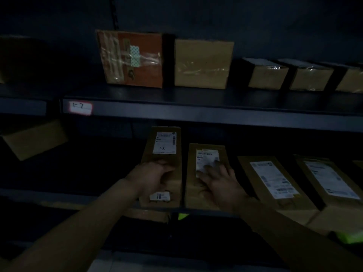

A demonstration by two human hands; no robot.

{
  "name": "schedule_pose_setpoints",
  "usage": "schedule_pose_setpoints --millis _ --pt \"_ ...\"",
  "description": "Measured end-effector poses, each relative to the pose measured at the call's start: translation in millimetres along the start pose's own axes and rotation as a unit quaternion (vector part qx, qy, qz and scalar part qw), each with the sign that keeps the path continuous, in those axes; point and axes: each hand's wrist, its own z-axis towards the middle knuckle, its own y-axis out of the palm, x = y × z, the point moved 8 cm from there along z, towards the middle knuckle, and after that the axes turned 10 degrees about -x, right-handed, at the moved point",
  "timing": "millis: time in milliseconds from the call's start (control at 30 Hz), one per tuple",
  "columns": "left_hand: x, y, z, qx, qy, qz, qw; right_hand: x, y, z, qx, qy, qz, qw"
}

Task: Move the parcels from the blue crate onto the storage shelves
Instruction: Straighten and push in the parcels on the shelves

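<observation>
Two parcels at the front edge of the lower shelf [88,171].
The left hand [155,177] grips the left parcel [165,142] by its left edge; the right hand [220,181] lies flat, fingers spread, on the next parcel [208,151]. A narrow gap parts them; bare shelf opens leftward.

One wide-angle camera, worn on the head, faces the dark metal storage shelves [216,116] head-on, tipped slightly down. It sits close: the left hand [155,177] is on a long brown cardboard parcel [167,146] at the lower shelf's front edge, the right hand [222,183] just beside it. The upper shelf's front edge crosses mid-frame.
</observation>
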Motion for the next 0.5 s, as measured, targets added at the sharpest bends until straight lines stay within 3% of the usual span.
schedule_pose_setpoints --millis 200,500 --pt "-34 -4 21 0.039 -0.045 -0.016 0.998 19 5 44 0.014 0.050 0.065 0.997" --pt "-56 -2 17 0.025 -0.062 -0.055 0.996 28 7 73 0.037 0.102 0.088 0.990"
